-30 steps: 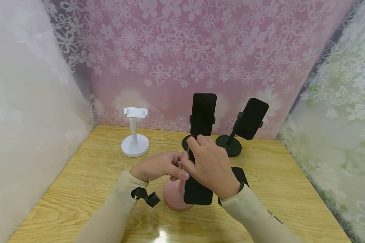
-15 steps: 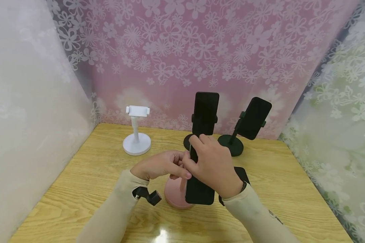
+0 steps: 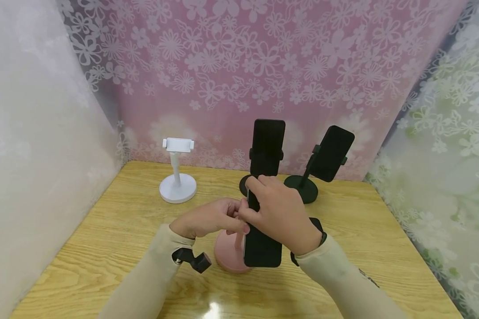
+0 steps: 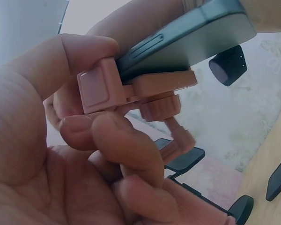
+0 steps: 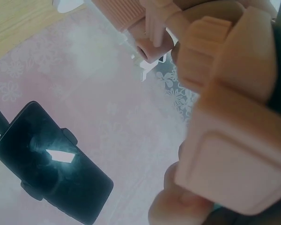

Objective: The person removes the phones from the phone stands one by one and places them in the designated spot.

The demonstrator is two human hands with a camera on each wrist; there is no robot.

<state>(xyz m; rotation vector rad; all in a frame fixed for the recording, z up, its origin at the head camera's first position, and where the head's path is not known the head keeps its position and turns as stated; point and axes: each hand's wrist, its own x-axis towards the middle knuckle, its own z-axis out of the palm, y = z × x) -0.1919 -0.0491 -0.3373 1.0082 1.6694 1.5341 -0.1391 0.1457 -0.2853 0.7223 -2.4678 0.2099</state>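
A pink phone stand (image 3: 228,254) rises from the table between the hands, its round base partly hidden. My left hand (image 3: 209,218) pinches the stand's clamp (image 4: 100,86) at one side jaw, with other fingers curled below it. A dark phone (image 3: 262,248) lies against the clamp, screen facing me, its side edge seated by that jaw in the left wrist view. My right hand (image 3: 282,216) reaches over the phone's front and grips its edges near the clamp. In the right wrist view the opposite pink side jaw (image 5: 239,168) fills the near right, fingertips beside it.
A white stand (image 3: 177,189) with no phone stands at the back left. Behind the hands, a black stand holds an upright phone (image 3: 267,148); right of it a dark green stand (image 3: 309,191) holds a tilted phone (image 3: 330,153). Another phone (image 3: 316,224) is partly hidden by the right wrist.
Both hands keep their hold on the phone and the pink stand, almost still. The right wrist and forearm have moved slightly right; the head view shifts a little.
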